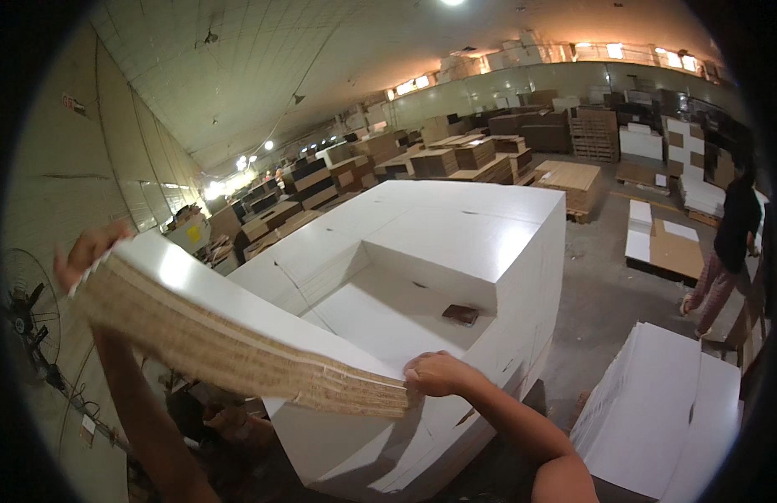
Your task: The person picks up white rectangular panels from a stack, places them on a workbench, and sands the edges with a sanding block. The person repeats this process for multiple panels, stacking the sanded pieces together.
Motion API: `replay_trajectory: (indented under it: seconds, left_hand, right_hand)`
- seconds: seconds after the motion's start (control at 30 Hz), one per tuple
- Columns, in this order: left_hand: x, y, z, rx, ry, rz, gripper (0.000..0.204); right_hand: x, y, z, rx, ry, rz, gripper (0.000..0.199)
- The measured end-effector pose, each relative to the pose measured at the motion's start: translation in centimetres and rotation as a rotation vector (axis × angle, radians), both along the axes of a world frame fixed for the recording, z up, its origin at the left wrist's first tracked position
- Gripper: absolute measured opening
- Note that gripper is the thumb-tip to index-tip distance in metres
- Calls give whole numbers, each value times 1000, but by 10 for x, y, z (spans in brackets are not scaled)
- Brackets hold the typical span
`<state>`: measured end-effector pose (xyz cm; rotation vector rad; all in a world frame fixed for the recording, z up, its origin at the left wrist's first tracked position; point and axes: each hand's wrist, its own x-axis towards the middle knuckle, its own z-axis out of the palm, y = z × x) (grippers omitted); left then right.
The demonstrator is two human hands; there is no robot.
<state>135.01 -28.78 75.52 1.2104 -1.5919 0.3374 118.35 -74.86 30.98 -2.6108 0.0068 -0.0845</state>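
I hold a thick bundle of flat white cardboard sheets (220, 314), brown corrugated edges facing me, lifted and tilted above a big stack of white sheets (455, 243). My left hand (86, 251) grips the bundle's raised far-left corner. My right hand (439, 375) grips its lower right corner near the stack's front edge. On a lower step of the stack lies a small dark block (460, 314).
Another pile of white sheets (665, 411) stands at the lower right. A person in dark top (728, 251) walks at the right. Pallets of brown cardboard (573, 180) fill the hall behind. A floor fan (28, 314) stands by the left wall.
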Motion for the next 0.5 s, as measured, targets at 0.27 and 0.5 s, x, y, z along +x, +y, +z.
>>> replay_trajectory:
  seconds: [0.27,0.5]
  left_hand:
    - [21,-174,60,47,83,184,75]
    - [4,-266,68,60,11,277,83]
  right_hand:
    - [6,-15,20,170,75,-64,68]
    - [-18,7,140,1049,-637,128,73]
